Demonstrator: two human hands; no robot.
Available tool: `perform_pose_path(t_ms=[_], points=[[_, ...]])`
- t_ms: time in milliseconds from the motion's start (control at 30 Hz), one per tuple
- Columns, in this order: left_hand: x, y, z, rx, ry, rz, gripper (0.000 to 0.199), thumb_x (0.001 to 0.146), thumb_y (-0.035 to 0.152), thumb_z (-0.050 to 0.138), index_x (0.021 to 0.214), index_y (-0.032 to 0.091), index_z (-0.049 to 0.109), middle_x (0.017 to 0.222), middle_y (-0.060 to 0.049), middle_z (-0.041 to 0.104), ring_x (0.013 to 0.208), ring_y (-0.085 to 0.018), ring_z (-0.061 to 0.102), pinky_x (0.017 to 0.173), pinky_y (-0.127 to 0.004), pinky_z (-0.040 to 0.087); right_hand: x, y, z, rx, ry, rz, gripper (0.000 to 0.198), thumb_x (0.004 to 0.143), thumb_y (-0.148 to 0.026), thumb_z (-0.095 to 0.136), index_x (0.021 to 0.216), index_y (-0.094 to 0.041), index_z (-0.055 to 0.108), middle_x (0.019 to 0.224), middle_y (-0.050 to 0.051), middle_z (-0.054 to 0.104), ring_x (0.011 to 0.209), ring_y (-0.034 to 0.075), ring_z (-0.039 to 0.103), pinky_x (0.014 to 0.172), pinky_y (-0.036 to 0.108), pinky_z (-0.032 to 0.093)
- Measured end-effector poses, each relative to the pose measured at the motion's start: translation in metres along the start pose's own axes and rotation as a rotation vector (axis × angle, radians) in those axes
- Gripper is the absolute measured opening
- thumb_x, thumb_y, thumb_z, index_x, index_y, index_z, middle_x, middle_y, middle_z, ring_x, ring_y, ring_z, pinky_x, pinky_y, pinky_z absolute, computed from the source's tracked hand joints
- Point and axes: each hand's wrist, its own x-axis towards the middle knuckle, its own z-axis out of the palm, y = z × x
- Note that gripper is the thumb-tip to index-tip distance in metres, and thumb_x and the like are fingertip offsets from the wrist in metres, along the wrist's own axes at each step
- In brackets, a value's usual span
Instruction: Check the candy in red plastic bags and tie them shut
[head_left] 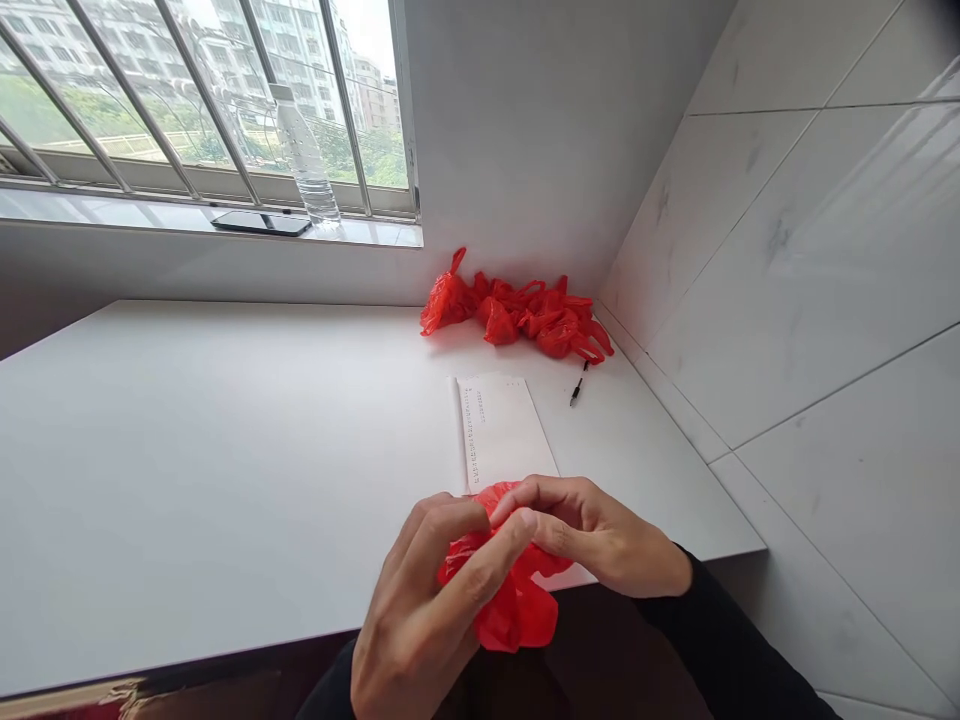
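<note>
A crumpled red plastic bag point(517, 605) is between my two hands at the table's front edge, its loose end hanging below my fingers. My left hand point(427, 590) is closed on the bag's left side, thumb stretched across it. From the right, my right hand point(592, 530) pinches the upper part of the bag, and its fingertips meet my left thumb. My fingers hide much of the bag's middle. Just beyond my hands lies an open notebook point(506, 430) with handwriting, its near part covered by the bag and hands.
Several bunched red plastic bags point(517, 312) lie along the back of the white table point(225, 450). A black pen point(577, 388) rests right of the notebook. On the windowsill are a water bottle point(307, 160) and a dark phone point(261, 222). A tiled wall point(810, 300) borders the right side.
</note>
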Motion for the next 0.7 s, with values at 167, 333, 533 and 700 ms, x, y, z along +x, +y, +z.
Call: perform_pose_path(t_ms=[167,333,533,700], points=[[0.000,-0.007,-0.003,0.092,-0.091,-0.023,0.051,0.096,0.007,0.054,0.145,0.019,0.052,0.132,-0.013,0.051,0.119,-0.022,0.051,0.097,-0.034,0.049,0.003,0.000,0.000,-0.156,0.234,-0.058,0.018,0.101,-0.038,0.058,0.100,-0.022,0.067,0.085,-0.002,0.062,0.075,0.011,0.056,0.073,0.025,0.047],[-0.058,-0.025,-0.022,0.261,-0.151,-0.131,0.053,0.097,0.007,0.048,0.148,0.023,0.050,0.144,-0.011,0.051,0.130,-0.026,0.049,0.105,-0.039,0.042,-0.018,0.020,-0.030,-0.479,0.563,0.003,0.024,0.101,-0.043,0.056,0.092,-0.023,0.066,0.089,0.000,0.064,0.086,0.015,0.057,0.080,0.029,0.044],[-0.104,-0.029,-0.029,0.261,-0.094,-0.445,0.045,0.101,0.015,0.045,0.142,0.029,0.056,0.132,-0.005,0.058,0.118,-0.018,0.057,0.091,-0.027,0.050,-0.030,0.063,-0.046,-0.401,0.637,0.131,0.031,0.101,-0.050,0.051,0.096,-0.023,0.065,0.091,0.000,0.063,0.089,0.017,0.058,0.084,0.030,0.044],[-0.059,-0.004,0.004,0.159,-0.165,-0.320,0.060,0.092,0.012,0.059,0.150,0.021,0.045,0.139,-0.013,0.054,0.130,-0.027,0.048,0.107,-0.042,0.046,-0.034,0.067,-0.036,-0.405,0.716,0.082,0.029,0.099,-0.052,0.054,0.100,-0.026,0.065,0.089,0.001,0.065,0.089,0.020,0.061,0.082,0.030,0.048]])
